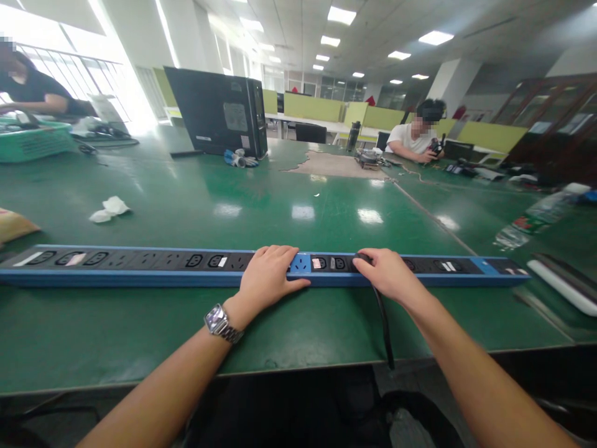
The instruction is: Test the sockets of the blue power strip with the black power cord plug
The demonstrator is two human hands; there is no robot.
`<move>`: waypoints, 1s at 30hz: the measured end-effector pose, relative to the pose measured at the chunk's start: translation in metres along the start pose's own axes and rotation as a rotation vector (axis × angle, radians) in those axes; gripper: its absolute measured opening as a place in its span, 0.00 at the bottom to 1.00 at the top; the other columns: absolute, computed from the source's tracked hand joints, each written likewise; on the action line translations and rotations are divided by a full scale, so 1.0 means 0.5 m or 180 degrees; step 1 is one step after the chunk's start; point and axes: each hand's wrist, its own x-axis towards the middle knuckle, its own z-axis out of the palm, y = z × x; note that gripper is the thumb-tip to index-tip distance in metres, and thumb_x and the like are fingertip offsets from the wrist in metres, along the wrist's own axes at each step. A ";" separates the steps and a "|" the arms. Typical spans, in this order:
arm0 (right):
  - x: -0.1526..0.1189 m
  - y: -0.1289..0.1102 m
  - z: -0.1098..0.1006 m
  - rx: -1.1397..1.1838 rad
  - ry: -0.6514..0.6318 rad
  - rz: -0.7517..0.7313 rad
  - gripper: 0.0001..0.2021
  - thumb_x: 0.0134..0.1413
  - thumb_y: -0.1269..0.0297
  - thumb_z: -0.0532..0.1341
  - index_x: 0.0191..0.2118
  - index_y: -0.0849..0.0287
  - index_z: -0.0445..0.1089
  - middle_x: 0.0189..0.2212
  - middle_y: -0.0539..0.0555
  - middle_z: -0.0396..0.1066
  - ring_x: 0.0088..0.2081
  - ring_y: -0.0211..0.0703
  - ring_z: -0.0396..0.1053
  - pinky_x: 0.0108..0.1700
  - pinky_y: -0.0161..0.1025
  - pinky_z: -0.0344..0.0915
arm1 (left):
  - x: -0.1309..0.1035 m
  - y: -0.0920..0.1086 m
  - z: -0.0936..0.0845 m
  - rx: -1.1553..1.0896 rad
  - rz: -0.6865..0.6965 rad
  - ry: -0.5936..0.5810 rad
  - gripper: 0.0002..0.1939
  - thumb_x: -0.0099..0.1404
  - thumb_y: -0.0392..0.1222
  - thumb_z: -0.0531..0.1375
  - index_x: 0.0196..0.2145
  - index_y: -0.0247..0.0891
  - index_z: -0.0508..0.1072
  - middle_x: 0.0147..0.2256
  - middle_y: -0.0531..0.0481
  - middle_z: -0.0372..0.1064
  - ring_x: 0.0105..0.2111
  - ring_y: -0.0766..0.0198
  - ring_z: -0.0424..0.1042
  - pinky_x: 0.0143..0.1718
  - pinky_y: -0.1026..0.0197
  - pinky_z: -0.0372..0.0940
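A long blue and black power strip lies across the green table, its sockets facing up. My left hand, with a watch at the wrist, rests over the middle of the strip and grips it, fingers on the far edge and thumb near the front. To its right, my right hand is closed on a black plug at one of the sockets. A black cable hangs from under that hand over the table's front edge. Whether the plug is fully seated is hidden.
A black computer case stands at the back, gloves beside it. A plastic bottle lies right; white scraps and a green basket are left. Two other people sit at the far left and back right.
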 end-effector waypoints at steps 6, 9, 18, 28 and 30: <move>-0.006 0.003 -0.098 0.0141 0.0581 0.0117 0.19 0.55 0.53 0.57 0.40 0.61 0.79 0.30 0.56 0.78 0.26 0.42 0.69 0.28 0.37 0.59 | 0.000 -0.002 -0.001 -0.0038 0.0009 0.0009 0.31 0.57 0.60 0.64 0.52 0.38 0.69 0.50 0.40 0.73 0.50 0.46 0.70 0.52 0.45 0.61; -0.015 0.088 -0.167 0.0086 0.0628 0.0340 0.22 0.50 0.49 0.61 0.42 0.60 0.79 0.29 0.56 0.78 0.25 0.43 0.69 0.28 0.38 0.61 | 0.000 -0.004 0.003 -0.0032 0.0007 0.0062 0.32 0.57 0.61 0.64 0.52 0.38 0.69 0.50 0.40 0.73 0.50 0.46 0.70 0.52 0.45 0.61; -0.025 0.282 -0.192 -0.0320 0.0272 0.0634 0.15 0.48 0.56 0.65 0.37 0.60 0.82 0.28 0.59 0.79 0.27 0.47 0.73 0.31 0.41 0.65 | -0.002 -0.002 0.004 0.0042 0.0046 0.0040 0.31 0.58 0.61 0.64 0.52 0.38 0.69 0.51 0.40 0.72 0.51 0.47 0.69 0.53 0.45 0.60; -0.018 0.250 -0.208 -0.0200 -0.0199 0.0779 0.07 0.50 0.64 0.66 0.34 0.58 0.82 0.34 0.60 0.79 0.35 0.50 0.75 0.39 0.42 0.65 | -0.005 -0.004 0.005 -0.0004 0.0064 0.0062 0.31 0.58 0.61 0.63 0.52 0.37 0.68 0.51 0.40 0.71 0.50 0.47 0.69 0.53 0.45 0.60; -0.016 0.229 -0.215 -0.0516 0.0193 0.0802 0.06 0.49 0.64 0.66 0.30 0.59 0.81 0.33 0.61 0.79 0.33 0.50 0.74 0.36 0.43 0.64 | -0.006 0.000 0.002 -0.0077 0.0038 0.0098 0.31 0.58 0.58 0.64 0.54 0.37 0.67 0.52 0.40 0.71 0.51 0.46 0.68 0.53 0.45 0.59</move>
